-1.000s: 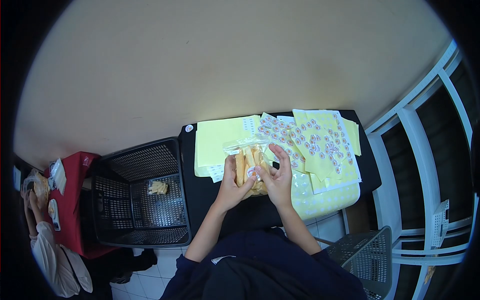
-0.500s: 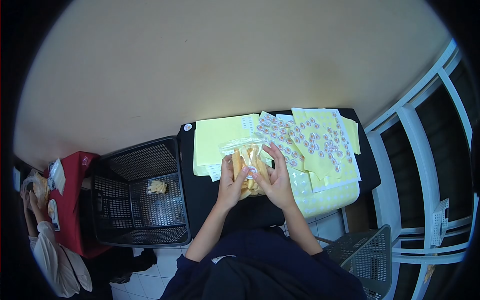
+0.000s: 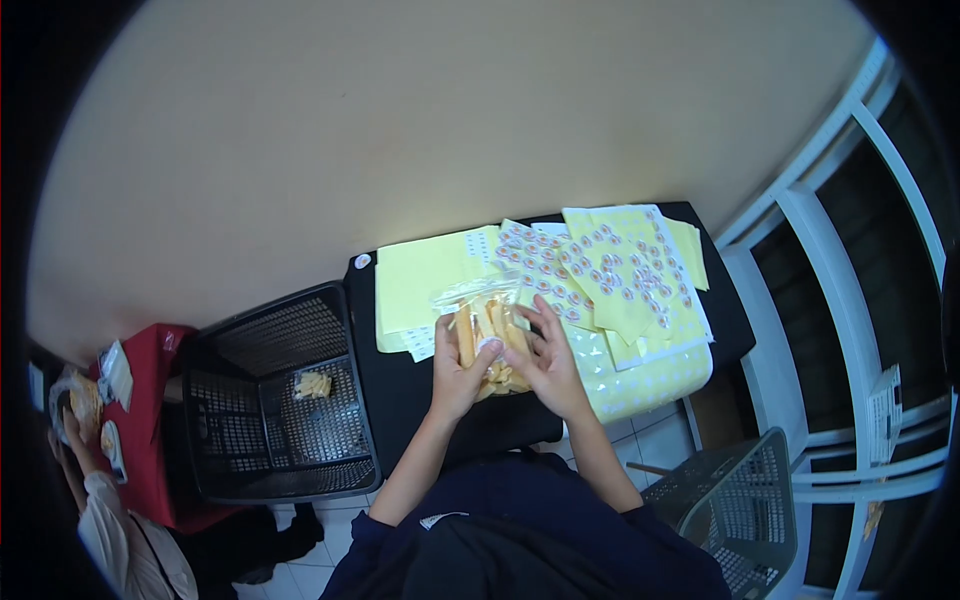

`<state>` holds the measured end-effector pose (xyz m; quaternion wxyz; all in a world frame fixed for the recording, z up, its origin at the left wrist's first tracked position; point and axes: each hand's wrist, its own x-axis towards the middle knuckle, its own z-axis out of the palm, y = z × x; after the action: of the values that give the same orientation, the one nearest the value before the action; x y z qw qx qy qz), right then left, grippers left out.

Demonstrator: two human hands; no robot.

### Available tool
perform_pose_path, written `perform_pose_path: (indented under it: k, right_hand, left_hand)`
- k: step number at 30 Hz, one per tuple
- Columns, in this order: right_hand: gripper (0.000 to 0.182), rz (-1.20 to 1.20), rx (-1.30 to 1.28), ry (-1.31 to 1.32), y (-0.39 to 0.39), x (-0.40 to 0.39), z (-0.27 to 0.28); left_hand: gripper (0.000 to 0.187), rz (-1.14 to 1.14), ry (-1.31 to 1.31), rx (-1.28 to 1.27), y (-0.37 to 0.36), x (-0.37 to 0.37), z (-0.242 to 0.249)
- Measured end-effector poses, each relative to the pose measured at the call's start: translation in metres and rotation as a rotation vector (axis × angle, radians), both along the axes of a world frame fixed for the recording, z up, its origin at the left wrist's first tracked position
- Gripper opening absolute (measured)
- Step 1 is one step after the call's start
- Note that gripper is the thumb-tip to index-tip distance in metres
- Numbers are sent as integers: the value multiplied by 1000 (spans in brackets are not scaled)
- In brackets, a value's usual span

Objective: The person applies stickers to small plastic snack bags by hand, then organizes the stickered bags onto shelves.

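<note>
A clear zip bag of pale yellow snack sticks (image 3: 490, 325) is held upright between my two hands, over the front of the black-covered table. My left hand (image 3: 460, 365) grips its left side, thumb across the front. My right hand (image 3: 545, 365) holds the lower right side with its thumb, the forefinger lifted off the bag. Both thumbs meet on a round sticker on the bag's front, which they mostly cover. Behind the bag lie yellow sheets (image 3: 420, 275) and sheets of round red-and-white stickers (image 3: 625, 270).
Left of the table stands a black plastic crate (image 3: 345, 400) with one snack bag (image 3: 312, 384) inside. Farther left, another person's hands (image 3: 75, 430) work at a red-covered table (image 3: 150, 400). A grey basket (image 3: 740, 500) stands at the lower right, near white metal frames (image 3: 830, 290).
The view has shifted slightly. My thumbs have come together over the round sticker, which showed more plainly before. The bag stays in both hands.
</note>
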<state>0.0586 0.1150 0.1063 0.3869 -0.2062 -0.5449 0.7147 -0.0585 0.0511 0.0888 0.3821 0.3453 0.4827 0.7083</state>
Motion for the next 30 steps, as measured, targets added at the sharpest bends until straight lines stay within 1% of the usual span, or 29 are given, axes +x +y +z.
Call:
perform_pose_path:
  k: [2, 3, 4, 6, 7, 9, 12, 13, 14, 16, 18, 20, 21, 22, 23, 24, 25, 26, 27, 28, 30]
  right_hand:
    - [66, -14, 56, -137, -7, 12, -10]
    - [55, -46, 41, -133, -11, 17, -14]
    - [55, -73, 35, -133, -14, 26, -15]
    - [44, -69, -19, -199, -19, 44, -17]
    - [39, -127, -12, -174, -21, 52, -14]
    - [39, -174, -32, -174, -24, 72, -11]
    - [38, -262, -67, -179, -28, 105, -13]
    - [39, -307, -50, -172, -29, 113, -18]
    - [40, -352, -29, -170, -28, 122, -22]
    - [38, -440, -29, -150, -28, 141, -23]
    - [37, -409, -39, -267, -28, 163, -16]
    - [37, -467, -41, -273, -28, 186, -22]
    - [38, -491, -30, -257, -27, 199, -27]
    - [39, -512, -16, -241, -27, 212, -28]
    - [33, -611, -10, -258, -30, 226, -26]
    - [32, -731, 6, -152, -33, 244, -30]
    - [31, -845, 23, -47, -36, 266, -38]
    - [28, -1055, 146, -119, -40, 299, -52]
    - [26, -1353, 127, -132, -42, 326, -53]
    - [26, -1512, 98, -120, -47, 357, -47]
    - [28, -1783, 6, -119, -57, 430, -70]
  left_hand:
    - [56, 18, -84, -26, 0, 9, 1]
    - [50, 13, -96, -22, 1, 15, 2]
    - [50, -13, -95, -27, 2, 22, 1]
    - [40, -43, -76, -3, 5, 38, -2]
    - [40, -66, -77, -9, 7, 46, -4]
    - [30, -118, -208, -35, 13, 61, -7]
    - [29, -243, -137, -43, 20, 89, 4]
    - [34, -246, -137, 17, 24, 101, 3]
    - [34, -284, -142, 13, 27, 112, 1]
    - [41, -342, 9, -40, 31, 131, -6]
    - [43, -421, -7, -109, 38, 146, -14]
    - [50, -481, -74, -147, 43, 170, -14]
    - [50, -504, -71, -153, 46, 182, -18]
    - [54, -560, -32, -127, 49, 194, -22]
    - [58, -613, 7, -100, 52, 205, -24]
    - [58, -628, 9, -99, 56, 213, -21]
    - [60, -672, 102, -57, 58, 221, -15]
    - [63, -709, 194, -14, 60, 228, -13]
    - [61, -744, 177, -14, 63, 231, -15]
    - [61, -742, 175, -11, 66, 233, -17]
    - [63, -694, 180, -110, 72, 236, -20]
